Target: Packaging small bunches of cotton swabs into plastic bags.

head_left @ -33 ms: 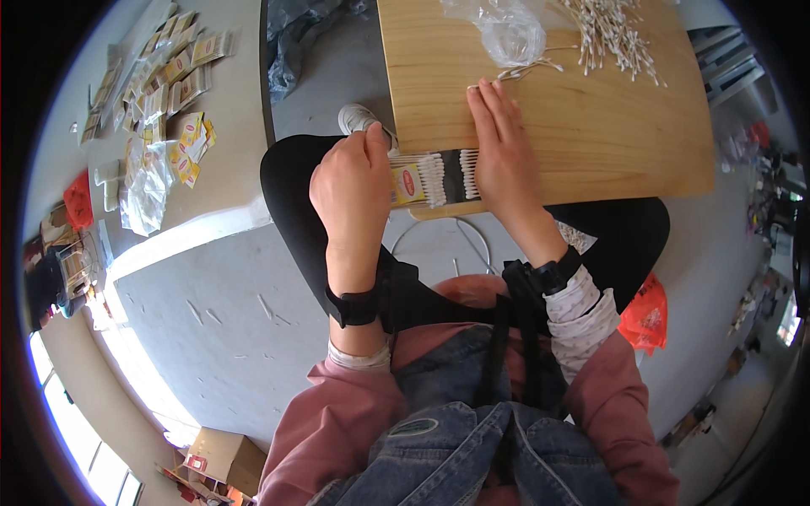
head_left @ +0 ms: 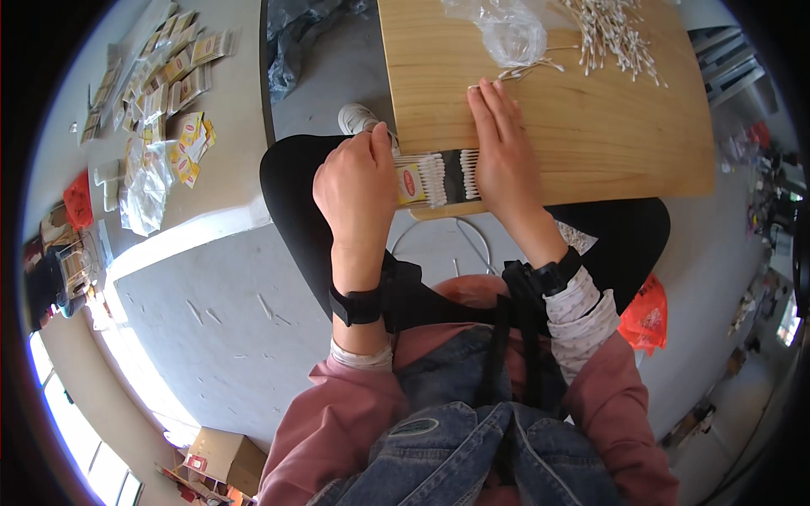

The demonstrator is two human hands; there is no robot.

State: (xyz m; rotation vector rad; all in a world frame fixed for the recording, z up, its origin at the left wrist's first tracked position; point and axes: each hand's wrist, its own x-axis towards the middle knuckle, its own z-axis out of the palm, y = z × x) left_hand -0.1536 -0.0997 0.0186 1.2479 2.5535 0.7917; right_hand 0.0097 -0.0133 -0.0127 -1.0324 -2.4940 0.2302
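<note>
Looking at a flat row of white-tipped cotton swabs (head_left: 433, 180) here, down at the near left corner of a pale wooden bench (head_left: 607, 143). A small yellow-and-white paper label (head_left: 411, 182) shows at the left of the row, and a dark strip (head_left: 453, 176) splits the white tips further right. The left hand (head_left: 359, 190) is curled up loosely right by the label, thumb toward the far side (its palm side is hidden, so I can't tell if it's gripping anything). The right hand (head_left: 509, 160) is laid out flat, fingers straight and pointing to the far side, its left edge right beside the right end of the swabs. The two hands are apart, with the row between them. Far right on the bench there's a messy heap of loose cotton swabs (head_left: 616, 38), plus a crumpled clear plastic bag (head_left: 516, 35) just left of it. Over on the far left, a grey-topped second bench (head_left: 232, 126) carries a pile of clear flat packs (head_left: 175, 69) and some loose yellow-and-white cards (head_left: 192, 148).
</note>
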